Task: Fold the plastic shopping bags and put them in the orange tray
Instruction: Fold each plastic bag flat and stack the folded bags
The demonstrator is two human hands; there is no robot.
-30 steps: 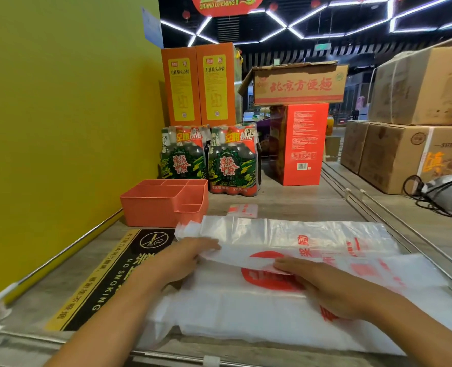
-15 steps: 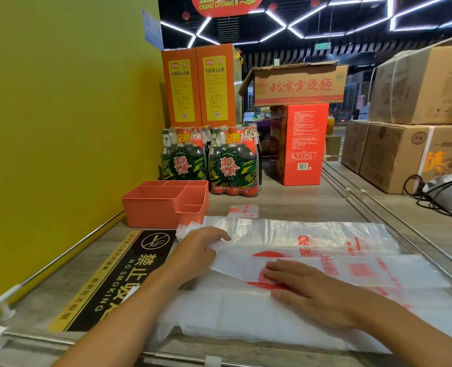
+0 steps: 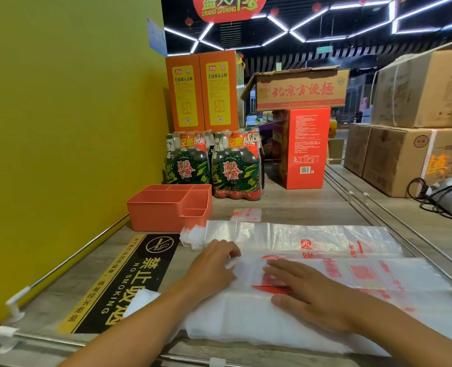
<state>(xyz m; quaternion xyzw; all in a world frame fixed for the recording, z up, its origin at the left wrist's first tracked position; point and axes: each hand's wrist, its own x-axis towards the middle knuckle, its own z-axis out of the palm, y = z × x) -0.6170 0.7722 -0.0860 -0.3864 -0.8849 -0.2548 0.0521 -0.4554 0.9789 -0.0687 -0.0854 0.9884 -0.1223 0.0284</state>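
Note:
A clear plastic shopping bag with red print [image 3: 246,316] lies flat on the wooden counter in front of me, its far edge turned over toward me. My left hand [image 3: 211,266] grips the left end of that folded strip, fingers curled on it. My right hand [image 3: 306,290] lies flat, palm down, pressing the fold. A second bag [image 3: 312,239] is spread out just behind. A small folded bag [image 3: 246,214] sits farther back. The orange tray [image 3: 153,210], with several compartments, stands at the back left with nothing visible inside.
A yellow wall [image 3: 60,128] runs along the left. A black no-smoking sign [image 3: 119,284] is stuck on the counter. Bottle packs [image 3: 235,165], orange and red cartons [image 3: 302,147] stand behind the tray. Cardboard boxes [image 3: 404,154] and black cables [image 3: 431,202] are at the right.
The bag's far edge has been pulled further toward me, covering more of the red round print. My left hand slid right along the fold; my right hand shifted nearer.

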